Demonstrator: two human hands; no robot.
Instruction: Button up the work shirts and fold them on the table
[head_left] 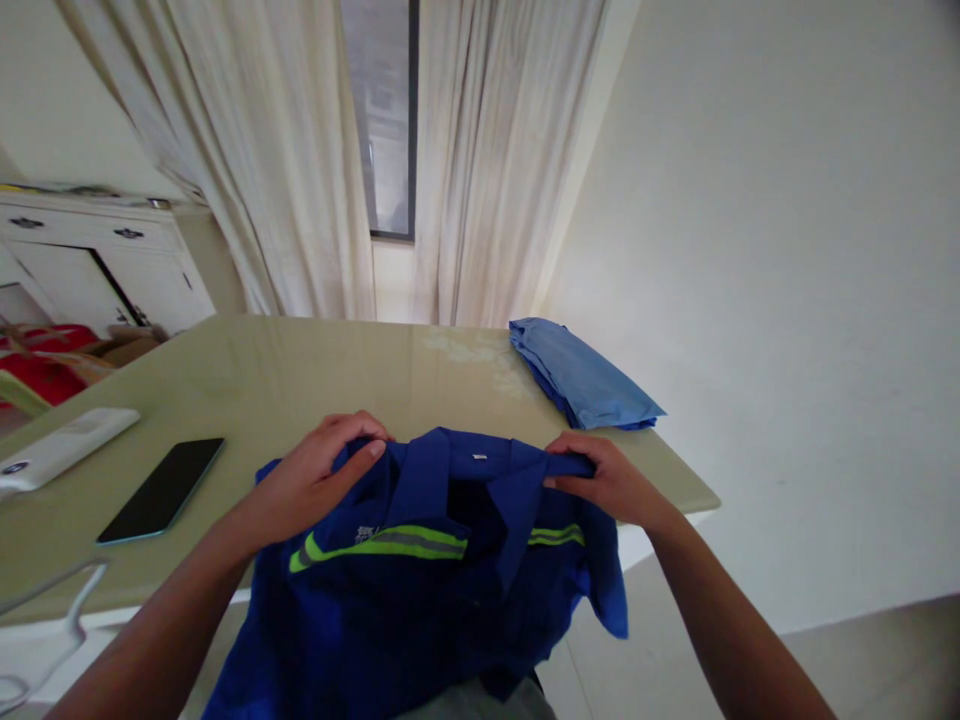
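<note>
A blue shirt (pixel 405 620) hangs across the table's (pixel 300 370) near edge, hiding part of it. The left hand (pixel 322 475) and right hand (pixel 604 478) each pinch a shoulder, thumb and fingers closed on cloth. A phone (pixel 163 490) and white device (pixel 71 448) occupy the table's left; folded garments (pixel 585 375) lie at its right edge.

In front of me stretches a glossy, pale olive tabletop (pixel 300 375), a whitish pattern (pixel 469 349) showing near its far edge at the centre of the frame. On it I see a folded blue cloth bundle (pixel 592 380) right of centre, a dark-screened phone (pixel 163 490) at lower left, and a white oblong device (pixel 71 450) at the left edge.
</note>
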